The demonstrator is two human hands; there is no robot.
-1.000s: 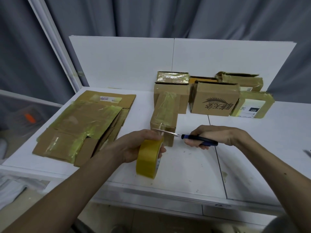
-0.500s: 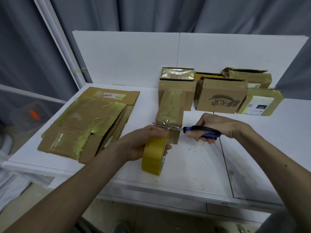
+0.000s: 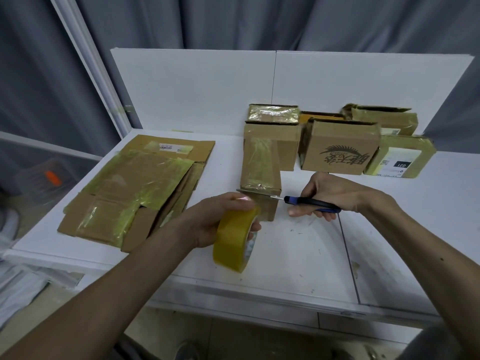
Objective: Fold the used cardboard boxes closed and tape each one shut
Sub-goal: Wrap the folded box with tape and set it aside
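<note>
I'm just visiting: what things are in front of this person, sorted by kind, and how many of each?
Made-up cardboard boxes: 7, though the back ones overlap, so possibly one fewer
Pile of flattened cardboard: 1 (its sheets overlap too much to count)
Roll of yellow tape: 1
Scissors: 1
Total: 10

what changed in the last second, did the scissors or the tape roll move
Little: the right hand brought the scissors level, their blades now along the front top edge of the small box. Nothing taken up or let go. The left hand holds the tape roll by the box as before; flattened cardboard and back boxes unmoved.
</note>
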